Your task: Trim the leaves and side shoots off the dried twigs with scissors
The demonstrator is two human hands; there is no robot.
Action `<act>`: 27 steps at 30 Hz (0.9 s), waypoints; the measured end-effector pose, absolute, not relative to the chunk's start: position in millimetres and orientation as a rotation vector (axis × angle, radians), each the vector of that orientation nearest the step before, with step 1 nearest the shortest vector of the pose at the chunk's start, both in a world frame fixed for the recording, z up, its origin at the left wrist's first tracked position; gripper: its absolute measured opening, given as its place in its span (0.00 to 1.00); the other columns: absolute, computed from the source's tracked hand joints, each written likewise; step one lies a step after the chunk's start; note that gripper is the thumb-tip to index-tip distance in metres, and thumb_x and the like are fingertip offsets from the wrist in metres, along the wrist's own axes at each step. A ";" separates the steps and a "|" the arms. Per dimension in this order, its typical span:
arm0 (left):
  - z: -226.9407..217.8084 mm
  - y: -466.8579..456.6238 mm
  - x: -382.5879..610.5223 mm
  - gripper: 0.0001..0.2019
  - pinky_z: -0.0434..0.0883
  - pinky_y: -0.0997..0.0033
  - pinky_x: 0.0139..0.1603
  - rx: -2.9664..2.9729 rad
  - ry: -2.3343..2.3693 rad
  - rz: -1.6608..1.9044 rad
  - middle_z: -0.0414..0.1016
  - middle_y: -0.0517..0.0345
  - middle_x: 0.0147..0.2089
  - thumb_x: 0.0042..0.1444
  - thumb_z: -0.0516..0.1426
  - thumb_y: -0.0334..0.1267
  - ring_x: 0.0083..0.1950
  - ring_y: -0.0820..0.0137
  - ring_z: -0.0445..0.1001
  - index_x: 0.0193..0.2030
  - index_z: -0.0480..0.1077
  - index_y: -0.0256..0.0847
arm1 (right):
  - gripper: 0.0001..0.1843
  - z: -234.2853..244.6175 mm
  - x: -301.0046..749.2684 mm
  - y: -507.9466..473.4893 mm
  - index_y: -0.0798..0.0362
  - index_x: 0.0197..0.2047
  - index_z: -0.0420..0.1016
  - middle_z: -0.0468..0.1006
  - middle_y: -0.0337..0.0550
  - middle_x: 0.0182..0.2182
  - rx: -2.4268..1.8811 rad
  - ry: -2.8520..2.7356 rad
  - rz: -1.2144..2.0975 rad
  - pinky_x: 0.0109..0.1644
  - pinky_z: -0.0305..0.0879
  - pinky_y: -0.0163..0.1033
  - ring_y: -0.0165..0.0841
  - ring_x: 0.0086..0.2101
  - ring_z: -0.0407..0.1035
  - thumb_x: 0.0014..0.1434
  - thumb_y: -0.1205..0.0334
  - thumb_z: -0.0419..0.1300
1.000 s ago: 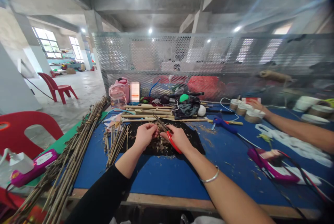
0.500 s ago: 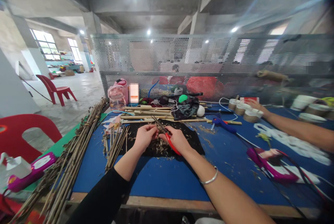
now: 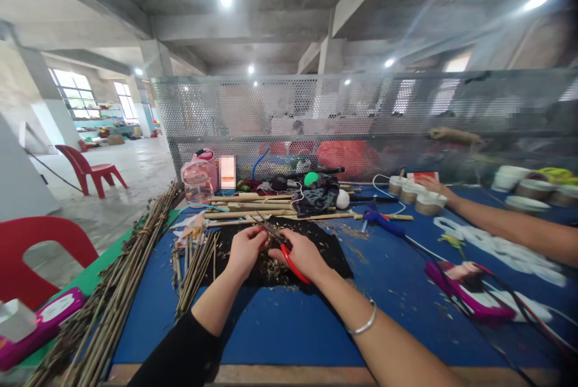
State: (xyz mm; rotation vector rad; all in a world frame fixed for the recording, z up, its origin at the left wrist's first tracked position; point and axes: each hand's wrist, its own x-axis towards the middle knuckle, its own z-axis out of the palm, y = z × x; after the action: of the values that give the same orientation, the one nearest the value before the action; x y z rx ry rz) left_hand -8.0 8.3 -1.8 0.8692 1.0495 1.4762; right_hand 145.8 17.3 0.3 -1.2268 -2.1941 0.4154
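My right hand (image 3: 303, 253) grips a pair of scissors (image 3: 292, 262) with red handles; their metal blades point away and to the left and look parted. Just left of the blades, my left hand (image 3: 245, 250) is closed in a pinch, fingertips together near the metal. Whatever sits between those fingers is too small or hidden to name. Both hands are over a black cloth (image 3: 332, 254) strewn with pale plant clippings (image 3: 273, 272). A small bunch of thin cut sticks (image 3: 196, 275) lies beside the cloth, to the left of my left hand.
A long bundle of dry stalks (image 3: 130, 272) runs along the table's left side. Bamboo poles (image 3: 244, 215) and a blue glue gun (image 3: 383, 221) lie beyond the cloth. At right are a purple power strip (image 3: 478, 300), tubs (image 3: 428, 201) and another person's arm (image 3: 501, 218).
The camera view has tilted up a little, so the scene sits lower. The scissors' blades look wider apart now. Both hands stay close together above the cloth.
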 end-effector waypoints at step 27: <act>-4.6 12.8 -11.0 0.18 0.61 0.80 0.25 0.940 1.031 1.642 0.67 0.66 0.21 0.31 0.65 0.37 0.21 0.80 0.64 0.26 0.60 0.38 | 0.19 -3.4 143.2 16.1 0.50 0.41 0.71 0.75 0.40 0.28 -1.212 -2.178 0.442 0.31 0.59 0.32 0.32 0.28 0.68 0.49 0.48 0.58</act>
State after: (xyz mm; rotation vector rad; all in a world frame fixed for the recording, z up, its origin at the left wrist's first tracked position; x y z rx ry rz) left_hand -11.0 12.8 -4.6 0.9402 1.0305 1.6423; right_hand 143.2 16.1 -3.4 -1.2119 -2.1783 0.4419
